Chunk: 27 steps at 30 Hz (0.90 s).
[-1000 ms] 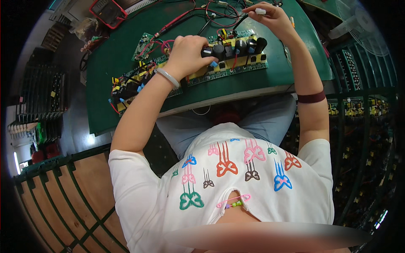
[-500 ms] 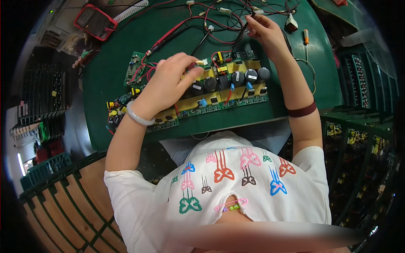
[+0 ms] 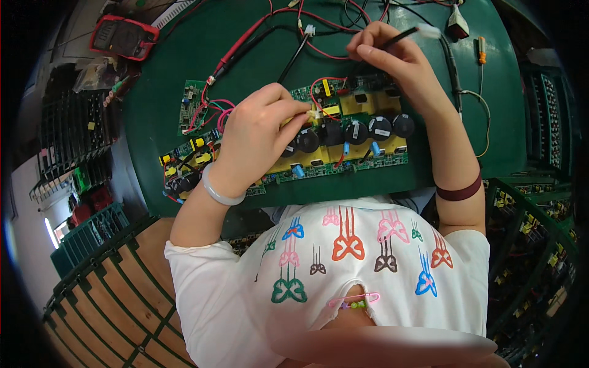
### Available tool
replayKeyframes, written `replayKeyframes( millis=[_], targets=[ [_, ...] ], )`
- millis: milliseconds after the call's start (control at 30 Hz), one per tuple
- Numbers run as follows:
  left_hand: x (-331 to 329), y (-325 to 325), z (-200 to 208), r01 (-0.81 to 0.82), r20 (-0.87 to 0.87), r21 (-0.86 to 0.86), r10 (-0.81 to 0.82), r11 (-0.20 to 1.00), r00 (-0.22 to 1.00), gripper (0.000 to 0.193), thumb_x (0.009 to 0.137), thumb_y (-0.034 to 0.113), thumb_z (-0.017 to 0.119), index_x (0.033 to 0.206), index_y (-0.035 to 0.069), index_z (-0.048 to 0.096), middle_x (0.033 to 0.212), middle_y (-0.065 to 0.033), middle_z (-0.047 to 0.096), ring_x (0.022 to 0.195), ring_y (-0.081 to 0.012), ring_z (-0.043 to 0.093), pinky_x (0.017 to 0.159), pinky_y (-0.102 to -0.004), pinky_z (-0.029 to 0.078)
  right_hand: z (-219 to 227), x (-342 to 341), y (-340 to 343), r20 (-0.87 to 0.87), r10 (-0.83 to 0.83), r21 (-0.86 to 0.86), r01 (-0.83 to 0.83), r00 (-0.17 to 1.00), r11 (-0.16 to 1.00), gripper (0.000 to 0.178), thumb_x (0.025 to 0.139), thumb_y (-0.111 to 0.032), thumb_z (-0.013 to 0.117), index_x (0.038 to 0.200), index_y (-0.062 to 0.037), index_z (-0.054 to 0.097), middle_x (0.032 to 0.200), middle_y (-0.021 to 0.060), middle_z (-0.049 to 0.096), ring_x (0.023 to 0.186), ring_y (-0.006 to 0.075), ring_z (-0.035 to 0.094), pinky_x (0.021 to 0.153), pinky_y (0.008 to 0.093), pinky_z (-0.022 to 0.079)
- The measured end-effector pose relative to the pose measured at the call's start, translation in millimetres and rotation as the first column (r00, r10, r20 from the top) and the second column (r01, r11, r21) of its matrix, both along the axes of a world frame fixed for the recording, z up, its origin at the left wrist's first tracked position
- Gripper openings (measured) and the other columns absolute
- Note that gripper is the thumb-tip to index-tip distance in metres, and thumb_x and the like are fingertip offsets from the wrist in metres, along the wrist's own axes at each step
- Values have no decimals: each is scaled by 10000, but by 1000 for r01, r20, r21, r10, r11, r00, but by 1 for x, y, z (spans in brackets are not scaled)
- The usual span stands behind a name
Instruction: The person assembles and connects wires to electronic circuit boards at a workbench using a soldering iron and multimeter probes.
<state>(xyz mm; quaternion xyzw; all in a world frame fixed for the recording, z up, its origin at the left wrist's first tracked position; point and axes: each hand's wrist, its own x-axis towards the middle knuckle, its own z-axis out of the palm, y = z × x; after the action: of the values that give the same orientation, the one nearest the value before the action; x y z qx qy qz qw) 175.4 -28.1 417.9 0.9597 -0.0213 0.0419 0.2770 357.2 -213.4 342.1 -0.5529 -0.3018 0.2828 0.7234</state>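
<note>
Fingers of the left hand pinch a pale connector over the circuit board; near its far edge, the right hand pinches black cable.

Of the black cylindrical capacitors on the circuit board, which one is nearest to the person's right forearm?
The rightmost black capacitor, at the end of the row; the others stand farther left, toward the left hand.

The circuit board lies on the table, left of the screwdriver.
</note>
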Motion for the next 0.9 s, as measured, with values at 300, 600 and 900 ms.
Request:
replayKeyframes(
  millis=[300,600,900],
  targets=[
    [11,-1,-10,-12,43,54,9,998,999,94,779,109,726,796,17,724,786,-122,641,733,-309,649,666,-393,521,8,-6,1,-107,200,-73,-208,974,975,156,1004,-189,598,1081,-60,640,942,27,643,907,121,602,827,268,494],
    [26,-12,3,-24,-73,214,40,977,997,146,755,99,686,825,-17,742,773,-191,700,721,-304,708,698,-390,561,13,-9,1,-85,146,-158,-158,986,975,146,1008,-198,592,999,-56,627,905,12,642,860,103,601,788,249,489],
    [34,-27,13,-108,-141,147,129,983,982,145,689,60,650,763,-31,736,748,-275,660,729,-389,691,710,-423,555,9,-4,1,-45,170,-179,-175,984,968,143,994,-200,618,997,-58,640,901,5,652,826,91,606,756,237,496]
  ],
)
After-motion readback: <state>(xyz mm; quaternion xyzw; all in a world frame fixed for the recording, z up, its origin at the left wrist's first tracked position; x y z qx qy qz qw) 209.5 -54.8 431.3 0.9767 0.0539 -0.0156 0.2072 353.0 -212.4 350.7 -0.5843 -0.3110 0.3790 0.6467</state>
